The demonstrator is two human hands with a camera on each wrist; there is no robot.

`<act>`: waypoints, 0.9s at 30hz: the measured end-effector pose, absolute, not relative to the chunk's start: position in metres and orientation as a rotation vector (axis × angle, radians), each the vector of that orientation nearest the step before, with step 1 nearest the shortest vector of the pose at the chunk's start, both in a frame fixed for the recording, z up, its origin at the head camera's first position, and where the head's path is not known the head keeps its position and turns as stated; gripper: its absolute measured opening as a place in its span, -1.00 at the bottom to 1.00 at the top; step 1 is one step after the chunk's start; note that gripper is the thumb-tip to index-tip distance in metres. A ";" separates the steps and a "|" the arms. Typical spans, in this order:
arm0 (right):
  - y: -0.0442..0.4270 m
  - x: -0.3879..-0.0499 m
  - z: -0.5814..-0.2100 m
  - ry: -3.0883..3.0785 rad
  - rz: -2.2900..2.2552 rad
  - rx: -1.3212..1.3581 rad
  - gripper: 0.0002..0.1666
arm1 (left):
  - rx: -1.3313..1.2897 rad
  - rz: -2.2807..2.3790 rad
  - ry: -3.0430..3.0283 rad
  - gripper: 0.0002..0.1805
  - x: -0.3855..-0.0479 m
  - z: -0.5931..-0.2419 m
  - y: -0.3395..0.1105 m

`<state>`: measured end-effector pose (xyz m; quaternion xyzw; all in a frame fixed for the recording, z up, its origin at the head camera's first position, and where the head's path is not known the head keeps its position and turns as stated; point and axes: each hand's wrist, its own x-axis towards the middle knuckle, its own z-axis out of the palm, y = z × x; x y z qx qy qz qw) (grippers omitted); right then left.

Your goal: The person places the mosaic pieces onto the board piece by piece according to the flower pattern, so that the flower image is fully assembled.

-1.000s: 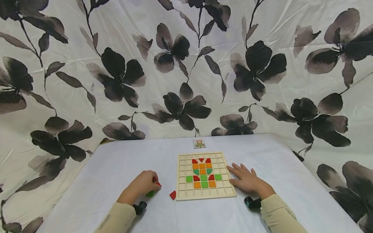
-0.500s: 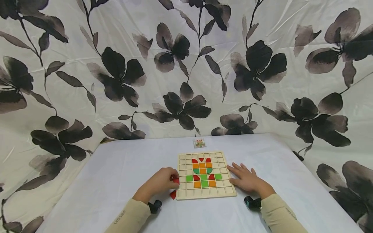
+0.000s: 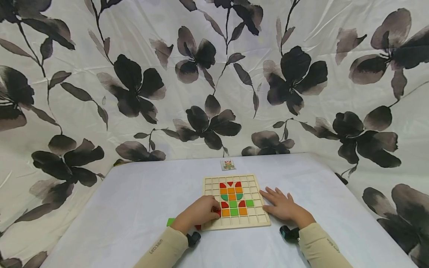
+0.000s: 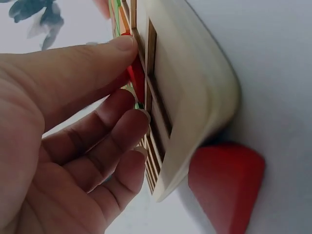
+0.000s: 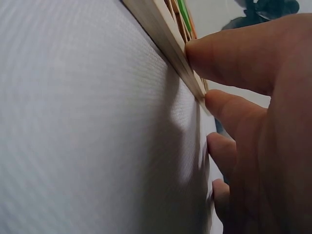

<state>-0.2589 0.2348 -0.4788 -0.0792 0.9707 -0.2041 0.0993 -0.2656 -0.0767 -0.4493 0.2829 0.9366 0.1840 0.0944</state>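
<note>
My left hand [image 3: 200, 211] pinches a red tile [image 3: 219, 213] between thumb and fingers over the lower left cells of a wooden grid board [image 3: 238, 226]. In the left wrist view the red tile [image 4: 138, 84] stands tilted among the grid ridges, partly covered by the thumb. Red, orange and green tiles form a pattern on the board's middle cells. My right hand [image 3: 283, 205] lies with spread fingers against the board's right edge. In the right wrist view its thumb and index fingertip touch the board's side [image 5: 168, 44].
A loose red tile [image 4: 226, 183] lies on the white cloth by the board's near left corner. Left of it is a green tile [image 3: 170, 222], partly behind my left wrist. A small patterned card [image 3: 228, 165] lies beyond the board. Floral fabric [image 3: 214, 74] hangs behind the table.
My left hand has carried the red tile rightward from the cloth onto the board's lower left. The green tile it hovered by is now uncovered. My right hand has stayed in place.
</note>
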 end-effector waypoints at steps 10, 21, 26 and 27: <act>0.233 -0.259 -0.477 2.869 -0.607 -0.246 -0.26 | 0.821 0.507 2.777 -0.87 -0.262 -0.445 -0.076; 0.233 -0.257 -0.475 2.867 -0.607 -0.236 -0.26 | 0.821 0.516 2.850 -0.89 -0.262 -0.447 -0.079; 0.233 -0.256 -0.475 2.865 -0.612 -0.241 -0.26 | 0.778 0.563 2.878 -0.83 -0.264 -0.448 -0.096; 0.233 -0.257 -0.475 2.866 -0.608 -0.238 -0.26 | 0.756 0.564 2.874 -0.83 -0.264 -0.448 -0.101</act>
